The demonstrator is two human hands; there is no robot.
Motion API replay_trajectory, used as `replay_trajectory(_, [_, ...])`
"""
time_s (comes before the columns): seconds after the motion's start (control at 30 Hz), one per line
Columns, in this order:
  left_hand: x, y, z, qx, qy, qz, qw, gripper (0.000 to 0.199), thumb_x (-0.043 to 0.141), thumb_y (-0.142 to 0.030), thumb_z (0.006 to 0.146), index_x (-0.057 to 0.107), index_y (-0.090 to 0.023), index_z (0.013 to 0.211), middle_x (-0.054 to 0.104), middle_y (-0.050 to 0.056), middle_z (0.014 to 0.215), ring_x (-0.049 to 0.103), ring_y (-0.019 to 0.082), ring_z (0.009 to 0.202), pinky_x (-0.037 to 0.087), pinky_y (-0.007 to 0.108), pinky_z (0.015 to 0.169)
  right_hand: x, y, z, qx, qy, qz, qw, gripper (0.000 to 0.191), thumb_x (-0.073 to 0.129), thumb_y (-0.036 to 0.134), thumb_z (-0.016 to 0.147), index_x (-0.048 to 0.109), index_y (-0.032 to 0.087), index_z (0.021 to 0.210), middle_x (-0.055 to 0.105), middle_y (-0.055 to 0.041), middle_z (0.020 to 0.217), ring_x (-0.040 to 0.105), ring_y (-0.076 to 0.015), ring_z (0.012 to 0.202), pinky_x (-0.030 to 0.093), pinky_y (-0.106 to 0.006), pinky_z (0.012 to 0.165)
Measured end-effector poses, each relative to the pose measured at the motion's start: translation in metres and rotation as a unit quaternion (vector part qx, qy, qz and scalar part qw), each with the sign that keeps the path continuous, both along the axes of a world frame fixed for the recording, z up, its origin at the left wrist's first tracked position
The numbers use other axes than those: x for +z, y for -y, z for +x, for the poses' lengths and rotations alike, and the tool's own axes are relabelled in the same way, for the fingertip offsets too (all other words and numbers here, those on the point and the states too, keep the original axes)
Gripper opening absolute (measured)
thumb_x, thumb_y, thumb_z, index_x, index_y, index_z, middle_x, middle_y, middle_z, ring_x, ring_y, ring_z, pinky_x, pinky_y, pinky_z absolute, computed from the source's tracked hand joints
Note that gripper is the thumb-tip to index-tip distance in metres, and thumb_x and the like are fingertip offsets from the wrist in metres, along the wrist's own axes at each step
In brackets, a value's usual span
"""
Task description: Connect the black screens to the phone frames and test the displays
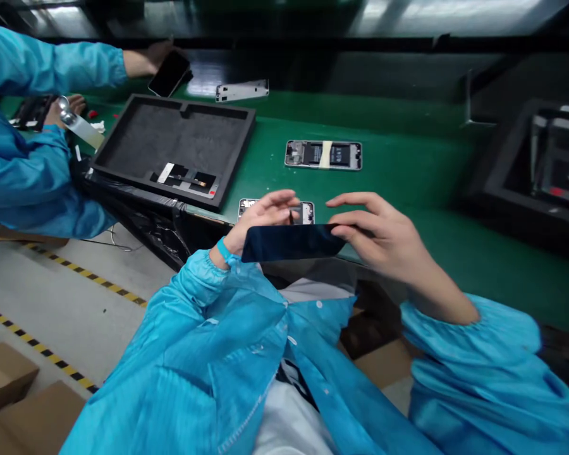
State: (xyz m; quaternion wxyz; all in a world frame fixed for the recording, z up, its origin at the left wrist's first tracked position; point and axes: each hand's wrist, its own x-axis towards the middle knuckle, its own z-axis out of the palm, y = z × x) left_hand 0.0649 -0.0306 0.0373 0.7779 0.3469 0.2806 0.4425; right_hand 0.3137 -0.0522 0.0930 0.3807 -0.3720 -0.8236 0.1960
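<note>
Right hand (384, 237) pinching dark glass panel (291, 243) by its end, up at counter (408, 183) edge! Left hand (263, 221) curled just beside it, contact unclear. We're looking at light, stiff, slippery, fragile piece: hold by edges only!

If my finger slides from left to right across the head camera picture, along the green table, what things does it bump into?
A co-worker's bright blue sleeve → black foam-lined rectangular tray → silver open phone frame with cream tape → dark tray at the right edge
</note>
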Motion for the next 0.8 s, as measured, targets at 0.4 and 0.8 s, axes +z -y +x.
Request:
replay_trajectory(0.4, [0.004,-0.05,-0.057,0.074,-0.271,0.112,0.953,0.03,0.083,-0.017,0.081,0.068,-0.012,0.108,0.078,0.005,0.093,0.076,0.014,0.081,0.065,0.025,0.076,-0.057,-0.073,0.066,-0.143,0.076,-0.286,0.944,0.051,0.073,0.067,0.085,0.078,0.017,0.091,0.077,-0.0158,0.094,0.068,-0.0251,0.086,0.052,-0.041,0.081])
replay_trajectory(0.8, [-0.003,-0.049,-0.053,0.048,-0.263,0.136,0.954,0.029,0.085,-0.023,0.085,0.068,-0.013,0.106,0.074,0.006,0.107,0.076,0.016,0.09,0.067,0.028,0.078,-0.065,-0.058,-0.069,0.054,0.095,0.013,0.994,0.036,0.056,0.041,0.11,0.075,0.017,0.128,0.079,-0.0132,0.119,0.073,-0.0282,0.111,0.053,-0.046,0.104])
